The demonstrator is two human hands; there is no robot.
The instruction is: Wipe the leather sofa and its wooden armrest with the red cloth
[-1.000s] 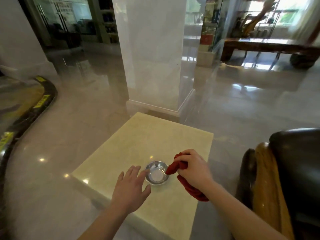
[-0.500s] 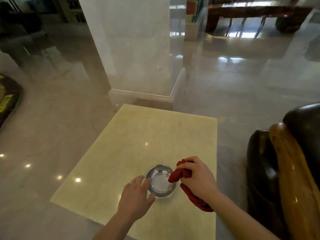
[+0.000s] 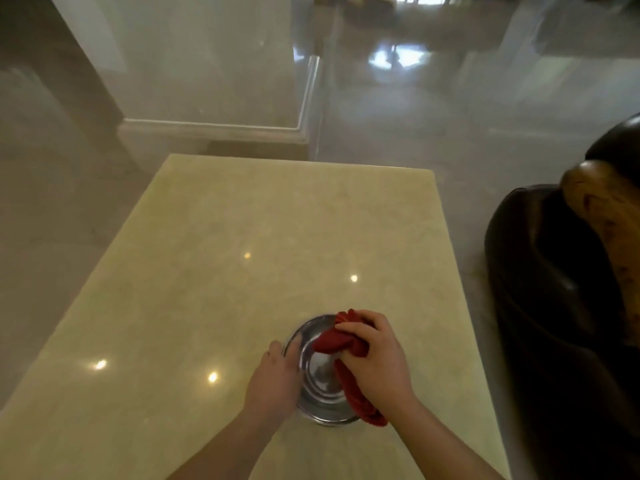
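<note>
My right hand point(image 3: 377, 363) is closed around the bunched red cloth point(image 3: 337, 342) and holds it over a small steel bowl point(image 3: 317, 382), one end dipping into the bowl and a tail hanging past the near rim. My left hand point(image 3: 275, 381) grips the bowl's left rim and steadies it. The bowl stands on a cream stone table point(image 3: 263, 237). At the right edge is the dark leather sofa point(image 3: 547, 289) with its brown wooden armrest point(image 3: 609, 216), apart from both hands.
A pale marble column base point(image 3: 214, 128) rises just beyond the table's far edge. Glossy stone floor point(image 3: 433, 109) surrounds the table, with a narrow strip of it between the table's right edge and the sofa.
The view has tilted down and come nearer to the table. My right hand has brought the cloth over the bowl, and my left hand has closed on the bowl's rim.
</note>
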